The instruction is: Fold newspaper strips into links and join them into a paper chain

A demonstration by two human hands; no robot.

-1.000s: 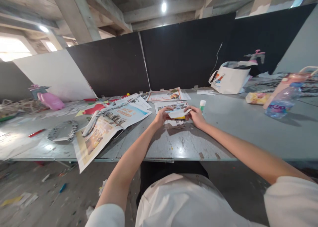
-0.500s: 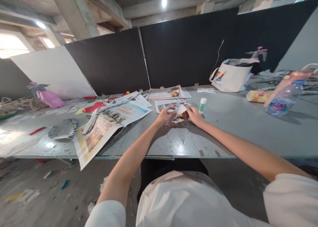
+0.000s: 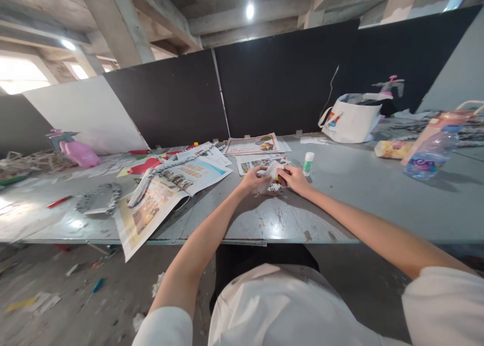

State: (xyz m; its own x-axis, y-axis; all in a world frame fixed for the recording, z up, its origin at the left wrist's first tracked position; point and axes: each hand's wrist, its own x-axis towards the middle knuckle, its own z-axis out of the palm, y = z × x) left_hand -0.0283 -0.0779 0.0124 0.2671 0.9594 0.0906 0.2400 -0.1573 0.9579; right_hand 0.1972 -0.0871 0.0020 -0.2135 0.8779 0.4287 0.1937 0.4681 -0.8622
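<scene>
A small pale piece of paper [image 3: 274,170] is between my two hands, just above the grey table. My left hand [image 3: 252,179] has its fingers closed on the paper's left side. On the other side, my right hand [image 3: 294,178] pinches its right edge. Beneath the hands lies a crumpled scrap with black print [image 3: 275,188], partly covered. A glue stick [image 3: 307,163] with a white cap and green label stands upright just beyond my right hand. Behind the hands, a printed sheet [image 3: 245,163] lies flat.
An open magazine [image 3: 151,205] overhangs the table's front edge at left, beside a twisted paper ring [image 3: 99,198]. At right stand a plastic bottle [image 3: 431,157] and a white bag [image 3: 351,119]. A pink spray bottle [image 3: 81,153] is far left. A black partition [image 3: 283,83] closes the back.
The paper in my hands has turned and looks more bent. My right hand has shifted slightly at its edge. The whole view has tilted a little.
</scene>
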